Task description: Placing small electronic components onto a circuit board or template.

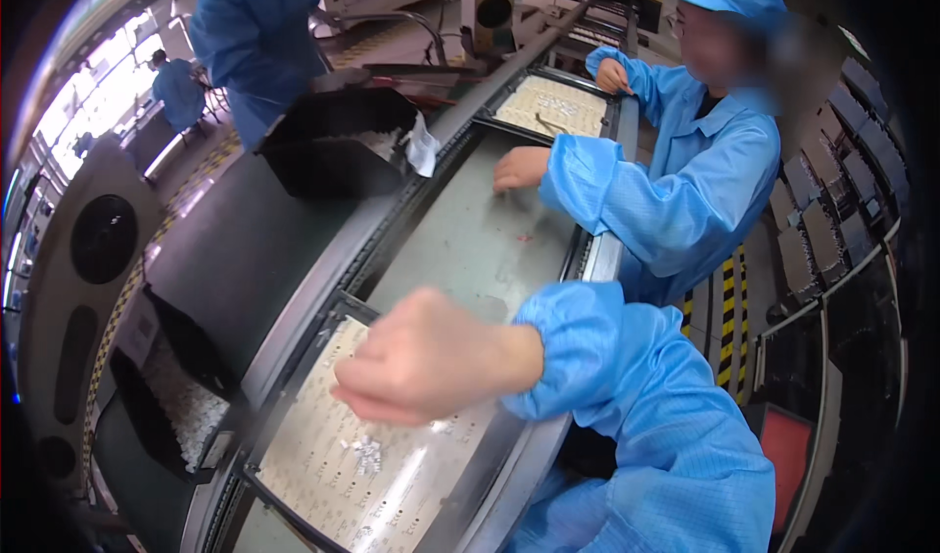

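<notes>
My right hand (416, 362), in a blue sleeve (646, 406), reaches in from the lower right. Its fingers are curled closed over the upper part of a cream-coloured circuit board panel (411, 504). What the fingers hold, if anything, is hidden. The panel sits in a black frame (294, 526) on a conveyor line. A small heap of tiny white parts (364, 455) lies loose on the panel, below my hand. My left hand is out of view.
Left of the line, a black bin (181, 342) holds many white parts (191, 416); farther off stands another black bin (338, 122). A co-worker in blue (676, 191) reaches over the line near a second panel (553, 107). Metal rails (294, 328) edge the conveyor.
</notes>
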Demonstrator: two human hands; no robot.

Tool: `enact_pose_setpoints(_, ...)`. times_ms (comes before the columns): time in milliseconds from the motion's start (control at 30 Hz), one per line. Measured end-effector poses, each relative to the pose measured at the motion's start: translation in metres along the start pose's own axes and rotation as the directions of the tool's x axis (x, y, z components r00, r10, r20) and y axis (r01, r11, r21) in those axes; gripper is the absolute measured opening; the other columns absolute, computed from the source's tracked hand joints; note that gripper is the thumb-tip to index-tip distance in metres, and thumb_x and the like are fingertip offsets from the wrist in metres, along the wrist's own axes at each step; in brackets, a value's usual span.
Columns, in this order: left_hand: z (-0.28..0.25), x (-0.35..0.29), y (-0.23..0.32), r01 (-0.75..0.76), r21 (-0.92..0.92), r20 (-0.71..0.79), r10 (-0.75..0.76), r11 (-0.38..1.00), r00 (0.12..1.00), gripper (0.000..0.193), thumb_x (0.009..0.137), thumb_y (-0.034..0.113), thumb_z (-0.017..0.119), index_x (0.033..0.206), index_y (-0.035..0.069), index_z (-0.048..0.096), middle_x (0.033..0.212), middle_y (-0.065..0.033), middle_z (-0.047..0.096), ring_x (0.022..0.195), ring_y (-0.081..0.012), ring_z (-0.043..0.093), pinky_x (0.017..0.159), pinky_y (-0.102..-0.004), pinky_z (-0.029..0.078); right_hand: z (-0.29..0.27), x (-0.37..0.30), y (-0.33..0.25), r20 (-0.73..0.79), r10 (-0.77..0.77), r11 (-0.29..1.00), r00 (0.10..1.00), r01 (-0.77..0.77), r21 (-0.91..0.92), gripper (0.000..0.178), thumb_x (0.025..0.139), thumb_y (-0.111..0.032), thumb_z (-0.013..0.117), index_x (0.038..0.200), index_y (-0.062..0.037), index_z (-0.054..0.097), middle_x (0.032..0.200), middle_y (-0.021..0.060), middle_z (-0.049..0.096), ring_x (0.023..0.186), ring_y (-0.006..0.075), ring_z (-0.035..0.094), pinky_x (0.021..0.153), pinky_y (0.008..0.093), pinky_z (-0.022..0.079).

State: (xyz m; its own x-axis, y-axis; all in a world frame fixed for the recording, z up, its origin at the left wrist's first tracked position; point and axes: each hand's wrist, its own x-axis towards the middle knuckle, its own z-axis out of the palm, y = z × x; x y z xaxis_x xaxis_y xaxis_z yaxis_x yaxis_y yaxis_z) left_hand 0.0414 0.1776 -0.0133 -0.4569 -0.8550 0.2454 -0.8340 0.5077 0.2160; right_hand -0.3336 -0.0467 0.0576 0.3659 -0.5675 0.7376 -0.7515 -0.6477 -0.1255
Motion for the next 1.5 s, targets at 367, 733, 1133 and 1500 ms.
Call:
enact_pose_setpoints(367, 0.030, 0.003, 0.000, -0.095, -0.192, -0.297, 0.034, 0.977, 0.954, 0.020, 0.079, 0.021, 0.078, 0.095, 0.010, 0.074, 0.099, -0.0036, 0.072, 0.088, -0.0210, 0.065, 0.075, -0.0370, 0.049, 0.044, -0.021, 0.010, 0.175, 0.077, 0.975, 0.982, -0.110, 0.190, 0.031, 0.087, -0.022, 0.064, 0.061, -0.0086, 0.056, 0.051, 0.0098, 0.053, 0.048, 0.0308, 0.057, 0.046, 0.0417, 0.044)
enact_pose_setpoints(733, 0.040, -0.019, -0.030, -0.082, -0.335, -0.277, -0.015, 0.939, 0.961, 0.013, 0.090, 0.021, 0.069, 0.090, 0.008, 0.070, 0.094, -0.0048, 0.075, 0.081, -0.0195, 0.070, 0.073, -0.0355, 0.050, 0.046, -0.015, 0.024, 0.244, 0.182, 0.954, 0.952, -0.231, 0.191, 0.033, 0.088, -0.024, 0.062, 0.061, -0.0062, 0.060, 0.053, 0.0102, 0.055, 0.049, 0.0308, 0.056, 0.049, 0.0407, 0.045)
enact_pose_setpoints(1133, 0.076, -0.025, -0.033, -0.091, -0.363, -0.343, -0.042, 0.927, 0.938, 0.016, 0.090, 0.022, 0.068, 0.098, 0.009, 0.073, 0.099, -0.0051, 0.075, 0.094, -0.0193, 0.069, 0.079, -0.0388, 0.052, 0.043, -0.019, 0.022, 0.149, 0.149, 0.948, 0.978, -0.184, 0.259, 0.036, 0.090, -0.021, 0.064, 0.058, -0.0077, 0.052, 0.051, 0.0103, 0.049, 0.045, 0.0301, 0.048, 0.043, 0.0388, 0.037)
enact_pose_setpoints(1500, 0.097, -0.009, -0.056, -0.224, -0.405, -0.292, 0.106, 0.886, 0.950, 0.017, 0.088, 0.022, 0.068, 0.098, 0.010, 0.073, 0.099, -0.0056, 0.074, 0.093, -0.0203, 0.068, 0.080, -0.0395, 0.051, 0.046, -0.019, 0.027, 0.173, 0.162, 0.944, 0.971, -0.203, 0.259, 0.035, 0.090, -0.021, 0.063, 0.060, -0.0072, 0.053, 0.052, 0.0101, 0.052, 0.047, 0.0308, 0.051, 0.045, 0.0390, 0.040)
